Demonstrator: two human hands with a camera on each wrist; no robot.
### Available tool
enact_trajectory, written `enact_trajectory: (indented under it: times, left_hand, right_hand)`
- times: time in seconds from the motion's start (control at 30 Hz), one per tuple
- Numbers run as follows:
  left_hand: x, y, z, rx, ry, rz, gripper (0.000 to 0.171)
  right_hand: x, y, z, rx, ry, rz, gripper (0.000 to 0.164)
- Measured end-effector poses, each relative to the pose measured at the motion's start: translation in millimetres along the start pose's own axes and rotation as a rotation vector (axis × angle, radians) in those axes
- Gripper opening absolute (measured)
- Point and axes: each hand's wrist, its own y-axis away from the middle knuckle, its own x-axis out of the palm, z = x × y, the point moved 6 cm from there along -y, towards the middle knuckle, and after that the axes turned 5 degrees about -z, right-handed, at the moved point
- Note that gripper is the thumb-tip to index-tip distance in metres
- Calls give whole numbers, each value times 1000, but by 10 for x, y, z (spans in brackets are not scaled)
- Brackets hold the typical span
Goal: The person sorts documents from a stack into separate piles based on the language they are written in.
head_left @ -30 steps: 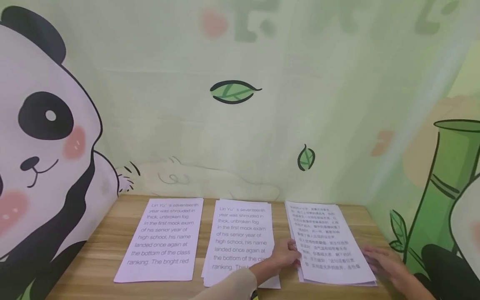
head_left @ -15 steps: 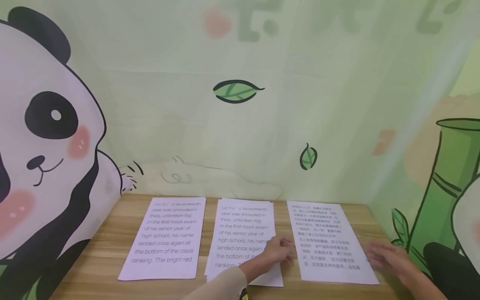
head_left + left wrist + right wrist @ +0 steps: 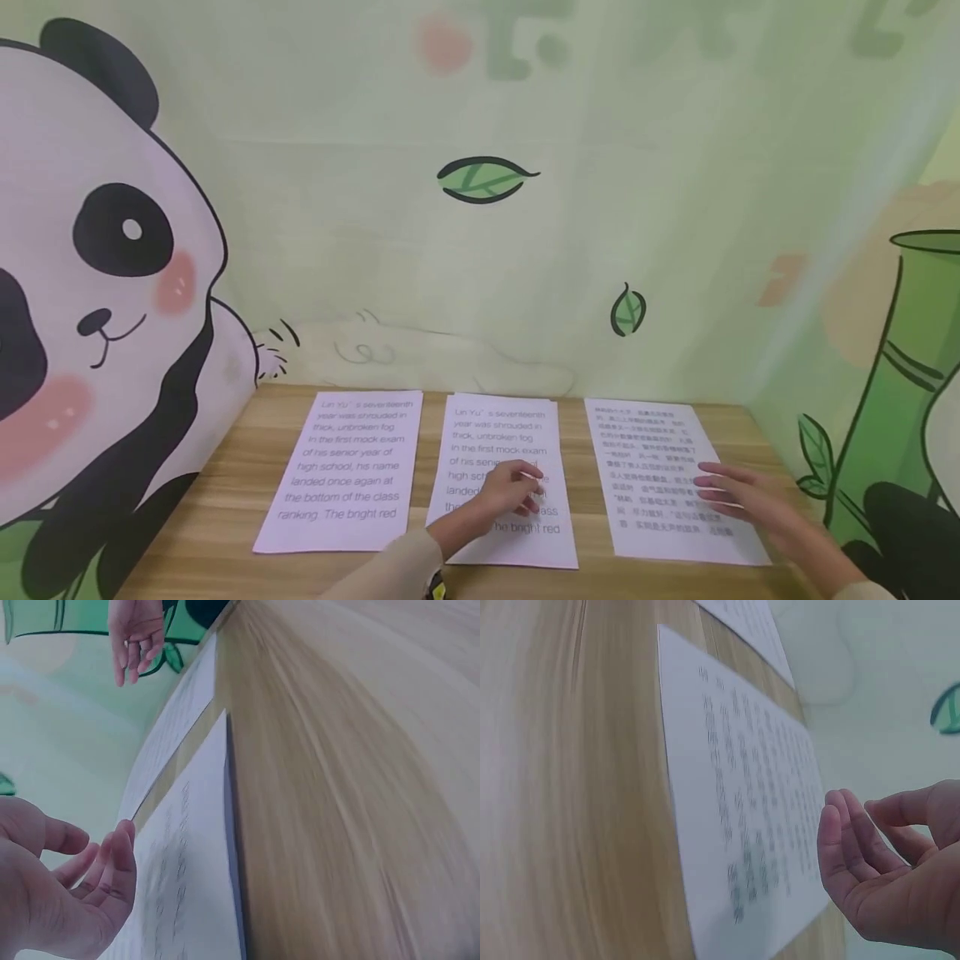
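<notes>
Three stacks of printed paper lie in a row on the wooden table. Large English text covers the left stack (image 3: pixel 341 467) and the middle stack (image 3: pixel 498 433); smaller Chinese characters fill the right stack (image 3: pixel 645 467). My left hand (image 3: pixel 506 496) hovers over the middle stack, fingers loosely bent and holding nothing. In the left wrist view a gap shows between this hand (image 3: pixel 71 881) and the paper (image 3: pixel 191 847). Above the outer edge of the right stack is my right hand (image 3: pixel 738 496). Its fingers (image 3: pixel 847 855) are relaxed with nothing between them in the right wrist view.
Strips of bare wood (image 3: pixel 225 500) separate the stacks and run along the table's left side. A pale green backdrop (image 3: pixel 360 208) with a panda (image 3: pixel 127 333), leaves and bamboo (image 3: pixel 892 367) rises behind the table and around its sides.
Both hands have let go of the right stack's edges, whose sheets now line up. The left hand has moved left over the middle stack; the right hand has lifted slightly. The view has shifted slightly.
</notes>
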Motion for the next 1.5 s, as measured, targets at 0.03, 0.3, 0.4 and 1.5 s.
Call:
enact_trajectory:
  times: [0.03, 0.3, 0.4, 1.5]
  left_hand:
    - [-72, 13, 20, 1, 2, -1, 26]
    - [-712, 197, 295, -52, 26, -41, 34]
    - [-914, 250, 386, -77, 17, -58, 36]
    - [-1318, 378, 554, -130, -121, -85, 57]
  right_hand:
    - [49, -6, 33, -14, 8, 13, 52]
    - [337, -88, 211, -8, 51, 18, 49]
    - [431, -96, 262, 7, 44, 15, 47]
    - [1811, -145, 94, 58, -128, 429, 71]
